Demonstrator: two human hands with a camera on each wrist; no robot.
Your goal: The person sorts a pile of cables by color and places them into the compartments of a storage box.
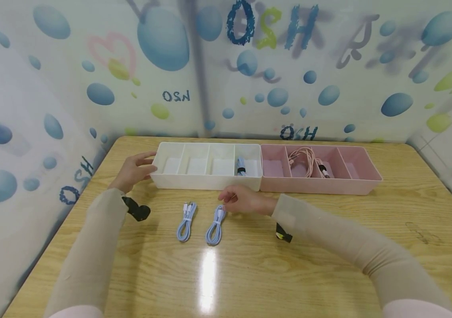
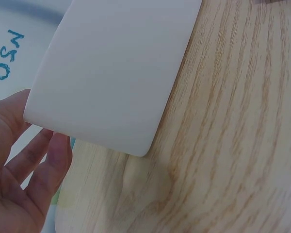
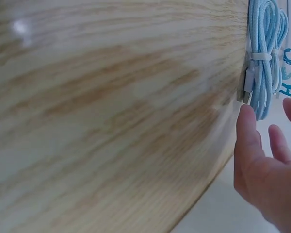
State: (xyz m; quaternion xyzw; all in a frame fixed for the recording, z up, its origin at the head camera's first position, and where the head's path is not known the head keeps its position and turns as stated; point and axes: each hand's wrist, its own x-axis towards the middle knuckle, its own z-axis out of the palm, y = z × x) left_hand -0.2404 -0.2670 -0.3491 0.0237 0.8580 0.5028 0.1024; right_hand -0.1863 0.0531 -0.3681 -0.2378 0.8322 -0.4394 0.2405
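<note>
Head view shows two long trays side by side on the tabletop (image 1: 329, 247), touching end to end. The white tray (image 1: 206, 182) has four boxes in it; three look bare, and the box at its right end holds a blue cable with a black band (image 1: 241, 167). The pink tray (image 1: 321, 185) has a pink cable (image 1: 303, 160) coiled in its middle part.

The left hand (image 1: 132, 170) rests against the left end of the white tray, with fingers straight and a wide grip that holds nothing. The right hand (image 1: 241, 199) is just in front of the white tray, its fingertips at the top end of a blue cable (image 1: 215, 226) lying on the tabletop. I cannot tell whether its grip pinches the cable. Another blue cable (image 1: 186, 221) lies just beside it on the left, apart from both hands.
</note>
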